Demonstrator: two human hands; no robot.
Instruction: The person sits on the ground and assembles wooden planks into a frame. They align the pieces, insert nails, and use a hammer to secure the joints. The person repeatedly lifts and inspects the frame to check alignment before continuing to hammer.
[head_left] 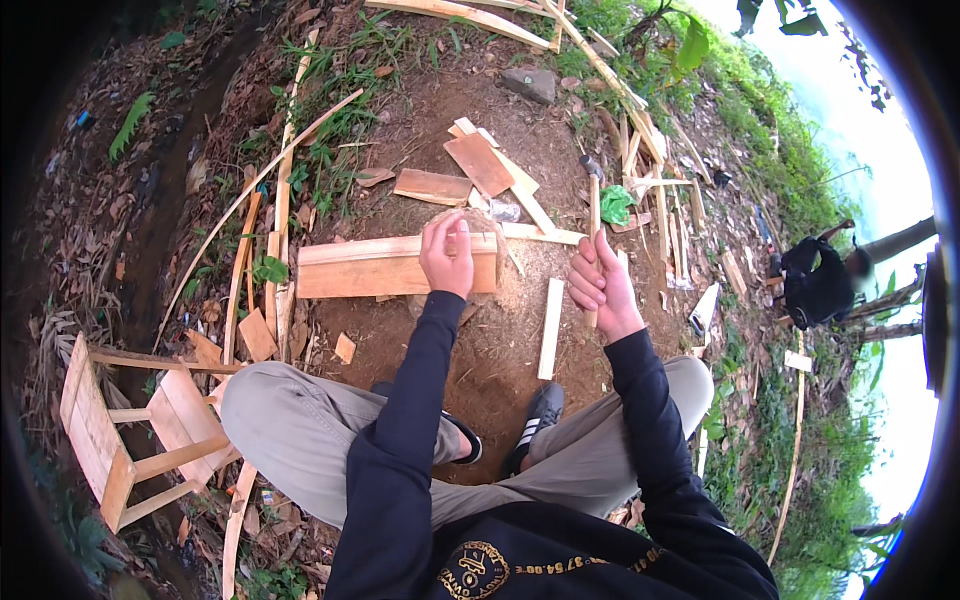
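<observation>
Right hand (603, 285) grips hammer (595, 190) — board (360, 276) lies left, running left-right; left hand (447, 262) nearer, over its right end — can't tell its grip.

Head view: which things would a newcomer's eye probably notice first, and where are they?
Probably the hammer, gripped in the right hand with its head pointing away from the person. Next, the long wood piece lying crosswise, with the left hand near its right end. The crumpled green thing right of the hammer also stands out.
</observation>
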